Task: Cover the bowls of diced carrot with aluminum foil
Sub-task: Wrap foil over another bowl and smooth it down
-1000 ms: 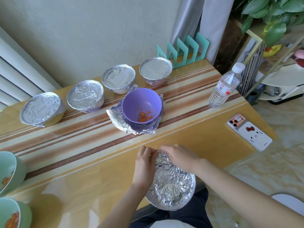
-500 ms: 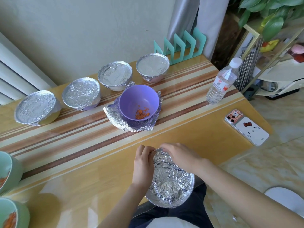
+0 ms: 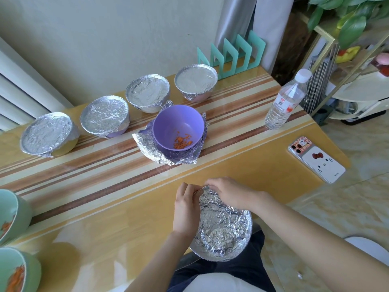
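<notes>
**Both hands gripping a round foil piece at the table's near edge**

Nearest the person, the left hand [image 3: 186,209] and right hand [image 3: 229,192] are holding a crumpled round foil piece [image 3: 223,224]. The left hand's fingers are curling tightly over its far-left rim. The right hand's fingers are bending down over the far rim beside them, so the two sets of fingertips are almost meeting. The thumbs are hidden. The foil is facing up toward the camera, its slightly longer axis running from the hands back toward the person. Its near part is hanging past the edge of the table [image 3: 105,218], over the lap. Whether a bowl is sitting under it cannot be told.

At the left edge, two green bowls [image 3: 12,213] are showing orange carrot inside.

Farther out, an uncovered purple bowl [image 3: 179,127] is standing upright on a loose foil sheet [image 3: 147,144], with a little diced carrot [image 3: 182,142] in its bottom. A phone [image 3: 315,159] is lying to the right and a water bottle [image 3: 284,102] is standing beyond it.

Along the far side, four covered bowls [image 3: 105,116] are sitting in a row, foil tight over their rims. A teal rack [image 3: 231,53] is standing behind the rightmost one.
</notes>
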The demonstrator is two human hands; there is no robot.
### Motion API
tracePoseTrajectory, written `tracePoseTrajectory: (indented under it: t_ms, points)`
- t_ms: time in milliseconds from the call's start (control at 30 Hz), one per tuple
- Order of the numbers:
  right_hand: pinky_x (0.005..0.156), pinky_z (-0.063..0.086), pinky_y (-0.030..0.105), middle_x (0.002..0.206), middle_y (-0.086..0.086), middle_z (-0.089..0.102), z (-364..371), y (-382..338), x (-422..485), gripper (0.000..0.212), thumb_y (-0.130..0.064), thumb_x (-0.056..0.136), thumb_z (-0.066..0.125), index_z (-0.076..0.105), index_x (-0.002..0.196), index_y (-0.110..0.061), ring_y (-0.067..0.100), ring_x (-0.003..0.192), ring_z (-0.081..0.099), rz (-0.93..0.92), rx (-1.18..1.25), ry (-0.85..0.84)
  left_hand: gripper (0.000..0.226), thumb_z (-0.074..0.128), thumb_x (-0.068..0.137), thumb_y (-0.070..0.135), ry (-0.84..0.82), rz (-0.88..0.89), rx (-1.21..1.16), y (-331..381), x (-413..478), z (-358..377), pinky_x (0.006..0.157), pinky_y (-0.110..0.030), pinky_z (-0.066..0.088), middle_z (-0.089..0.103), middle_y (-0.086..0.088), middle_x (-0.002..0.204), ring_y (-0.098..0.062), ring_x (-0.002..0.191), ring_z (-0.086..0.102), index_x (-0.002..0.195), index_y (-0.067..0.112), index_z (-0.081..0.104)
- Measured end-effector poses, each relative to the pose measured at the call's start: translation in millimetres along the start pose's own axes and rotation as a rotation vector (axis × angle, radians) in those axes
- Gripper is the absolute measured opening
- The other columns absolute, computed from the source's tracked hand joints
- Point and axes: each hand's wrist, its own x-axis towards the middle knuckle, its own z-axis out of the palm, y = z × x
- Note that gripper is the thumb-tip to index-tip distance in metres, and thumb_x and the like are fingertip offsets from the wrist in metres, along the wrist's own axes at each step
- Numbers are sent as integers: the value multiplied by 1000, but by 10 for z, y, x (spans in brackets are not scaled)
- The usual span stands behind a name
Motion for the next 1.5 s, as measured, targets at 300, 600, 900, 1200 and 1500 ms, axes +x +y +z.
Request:
tracePoseTrajectory:
  t_ms: [300, 600, 900, 1200, 1500]
  points:
    - [69, 40, 34, 96, 18, 64, 32, 76, -65, 32, -29, 102, 36, 59, 114, -10, 32, 84, 59, 75, 155, 14, 8, 57, 89, 1, -64, -9, -1, 40, 1, 9, 70, -6, 33, 51, 2, 84, -13, 75, 49, 85, 7, 60]
    - [54, 42, 21, 73, -5, 64, 135, 135, -207, 30, -23, 100, 43, 60, 122, -12, 10, 49, 52, 81, 156, 215, 7, 50, 94, 3, -92, -127, -36, 8, -74, -30, 59, -31, 40, 63, 5, 79, -17, 64, 55, 92, 9, 53]
    - [69, 51, 22, 78, -1, 65, 145, 113, -246, 28, -17, 100, 43, 59, 122, -9, 0, 65, 61, 46, 119, 222, 7, 51, 94, 6, -63, -126, -6, 49, -149, -23, 56, -37, 39, 64, -6, 70, -26, 59, 56, 95, 9, 57]
    - [93, 48, 25, 125, 5, 60, 197, 135, -302, 40, 5, 94, 44, 49, 131, -12, 18, 113, 58, 26, -13, 206, 6, 52, 93, 4, -77, -84, -6, 121, -140, -15, 52, -26, 36, 64, -3, 68, -23, 55, 55, 93, 6, 58]
    - [91, 51, 34, 119, 11, 64, 119, 135, -276, 40, 11, 91, 42, 55, 125, -6, 22, 108, 62, -20, -124, 230, 8, 52, 94, 9, -140, -98, -56, 171, -107, 44, 56, -34, 40, 64, -5, 66, -21, 56, 55, 93, 12, 60]
